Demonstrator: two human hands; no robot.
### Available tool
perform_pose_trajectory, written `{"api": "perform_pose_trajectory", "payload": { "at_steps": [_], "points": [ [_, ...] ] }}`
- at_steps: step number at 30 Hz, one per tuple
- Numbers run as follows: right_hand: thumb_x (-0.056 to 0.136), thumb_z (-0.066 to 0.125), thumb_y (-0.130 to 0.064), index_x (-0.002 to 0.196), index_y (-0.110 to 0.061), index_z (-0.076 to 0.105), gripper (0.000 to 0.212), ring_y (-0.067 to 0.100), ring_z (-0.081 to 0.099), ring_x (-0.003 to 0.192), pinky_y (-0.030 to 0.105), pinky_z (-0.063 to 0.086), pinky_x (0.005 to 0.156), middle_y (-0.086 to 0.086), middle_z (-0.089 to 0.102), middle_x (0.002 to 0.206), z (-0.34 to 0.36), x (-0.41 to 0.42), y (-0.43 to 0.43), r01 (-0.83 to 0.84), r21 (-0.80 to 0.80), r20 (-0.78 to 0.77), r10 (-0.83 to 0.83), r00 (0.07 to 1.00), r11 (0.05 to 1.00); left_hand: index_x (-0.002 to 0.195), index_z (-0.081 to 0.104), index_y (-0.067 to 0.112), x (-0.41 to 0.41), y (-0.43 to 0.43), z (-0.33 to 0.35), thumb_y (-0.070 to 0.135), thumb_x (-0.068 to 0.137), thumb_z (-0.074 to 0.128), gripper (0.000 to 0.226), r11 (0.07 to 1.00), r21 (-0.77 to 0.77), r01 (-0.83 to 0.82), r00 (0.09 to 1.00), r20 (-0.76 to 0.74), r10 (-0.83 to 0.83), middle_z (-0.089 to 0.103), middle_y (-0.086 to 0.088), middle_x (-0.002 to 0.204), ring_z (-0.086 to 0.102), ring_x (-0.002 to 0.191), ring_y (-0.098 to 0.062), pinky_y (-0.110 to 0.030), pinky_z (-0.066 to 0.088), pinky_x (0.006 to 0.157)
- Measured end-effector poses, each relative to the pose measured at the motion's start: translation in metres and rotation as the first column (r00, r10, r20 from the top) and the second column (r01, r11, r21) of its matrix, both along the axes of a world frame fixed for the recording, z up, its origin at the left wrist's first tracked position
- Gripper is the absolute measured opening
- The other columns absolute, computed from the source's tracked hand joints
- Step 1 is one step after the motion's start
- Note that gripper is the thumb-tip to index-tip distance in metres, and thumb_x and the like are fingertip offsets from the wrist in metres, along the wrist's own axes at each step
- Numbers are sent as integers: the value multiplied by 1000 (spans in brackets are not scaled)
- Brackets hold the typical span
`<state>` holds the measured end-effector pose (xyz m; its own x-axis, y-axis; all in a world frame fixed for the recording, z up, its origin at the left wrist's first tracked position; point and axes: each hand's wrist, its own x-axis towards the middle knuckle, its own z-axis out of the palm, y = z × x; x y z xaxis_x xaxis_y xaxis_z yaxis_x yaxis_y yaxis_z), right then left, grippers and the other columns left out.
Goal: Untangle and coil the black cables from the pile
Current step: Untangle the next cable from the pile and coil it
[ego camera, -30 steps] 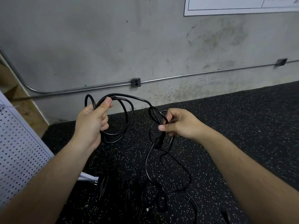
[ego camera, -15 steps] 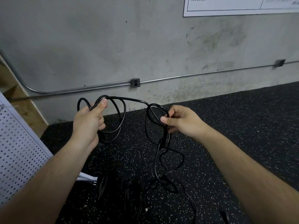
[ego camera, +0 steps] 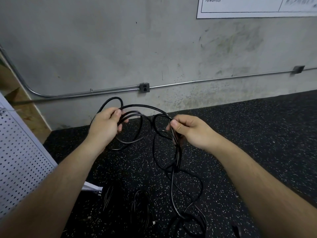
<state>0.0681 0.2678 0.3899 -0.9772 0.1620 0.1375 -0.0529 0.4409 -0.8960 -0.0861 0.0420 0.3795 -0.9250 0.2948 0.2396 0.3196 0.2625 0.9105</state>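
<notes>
The loops of the black cable [ego camera: 135, 115] beside the left hand [ego camera: 104, 127] are motion-blurred, so their count is unclear. The cables on the floor [ego camera: 248, 134] merge with its dark speckle and run off the bottom edge. The wall poster [ego camera: 257, 6] is cut off, its print illegible.

black cable [ego camera: 144, 107] | black white-speckled floor [ego camera: 240, 134] | grey wall [ego camera: 103, 40] | white perforated panel [ego camera: 18, 152]

Single head-worn wide-angle view only, so nothing shared with second view. Aimed forward and down from wearer's eye level; left hand [ego camera: 104, 127] and right hand [ego camera: 192, 130] seen close up, speckled floor [ego camera: 257, 134] below, concrete wall [ego camera: 120, 48] faced just beyond.
</notes>
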Motion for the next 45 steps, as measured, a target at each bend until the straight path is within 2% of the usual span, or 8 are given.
{"api": "perform_pose_trajectory", "payload": {
  "at_steps": [7, 13, 17, 22, 29, 34, 42, 45],
  "points": [
    [107, 48, -27, 105, -42, 68, 25, 18, 71, 81, 31, 57, 73, 3, 72, 91, 4, 6, -4, -125, 231, 70, 111, 991, 965, 89, 73, 33, -29, -13, -10, 20, 106, 50, 32, 982, -175, 68, 998, 7, -68, 73, 9, 79, 59, 72, -8, -33, 43, 74],
    [104, 56, -20, 108, -19, 58, 5, 10, 68, 72, 19, 52, 67, -3, 68, 91, 2, 3, -1, 170, 203, -101, -152, 983, 964, 85, 62, 29, -17, -15, 1, 30, 108, 46, 28, 956, -250, 155, 984, -45, -171, 58, 13, 76, 51, 73, -5, -33, 38, 77],
    [102, 60, -18, 99, -21, 69, 9, -3, 54, 69, 8, 39, 64, -12, 64, 84, 5, 4, 3, 106, 296, -69, -89, 994, 949, 82, 55, 25, 0, -14, 8, 41, 109, 36, 37, 935, -343, 96, 972, -168, -161, 56, 8, 80, 52, 77, -6, -25, 36, 72],
    [98, 66, -18, 103, -23, 77, 13, 5, 68, 87, 16, 52, 84, -13, 67, 94, 4, 4, -7, -121, 301, 64, 107, 992, 946, 92, 69, 6, -7, -21, 9, 60, 94, 46, 59, 887, -420, 191, 894, -298, -334, 65, -4, 87, 62, 87, -22, -44, 45, 88],
    [90, 77, -21, 90, -18, 78, 3, 14, 72, 69, 35, 59, 75, -2, 74, 73, 9, 1, -24, -16, 251, -16, 21, 1000, 968, 95, 79, 19, 14, 1, 1, 42, 99, 59, 31, 731, -517, 445, 774, -189, -604, 63, 12, 83, 61, 84, -7, -30, 41, 84],
    [87, 80, -15, 80, -15, 70, 12, 14, 72, 63, 37, 61, 72, -9, 71, 71, 8, 0, -28, 39, 192, -136, -13, 991, 981, 91, 74, 23, 30, 4, 3, 69, 83, 52, 52, 753, -224, 619, 784, 116, -610, 71, 12, 89, 64, 89, -1, -30, 45, 89],
    [87, 78, -19, 90, -27, 74, 10, 10, 55, 92, 30, 51, 83, -10, 50, 96, 0, -7, -31, 145, 431, -374, 31, 927, 891, 100, 77, 30, 35, 12, -9, 90, 75, 48, 71, 786, -238, 571, 821, 139, -554, 75, -13, 102, 67, 89, -18, -50, 50, 96],
    [89, 68, -33, 102, -28, 74, 15, 3, 54, 87, 26, 48, 78, -14, 51, 100, 4, 0, -37, 41, 499, -257, 103, 961, 866, 98, 79, 38, 37, 13, -7, 78, 87, 51, 50, 835, -177, 521, 853, 153, -499, 77, -5, 105, 69, 96, -13, -49, 50, 103]
  ]
}}
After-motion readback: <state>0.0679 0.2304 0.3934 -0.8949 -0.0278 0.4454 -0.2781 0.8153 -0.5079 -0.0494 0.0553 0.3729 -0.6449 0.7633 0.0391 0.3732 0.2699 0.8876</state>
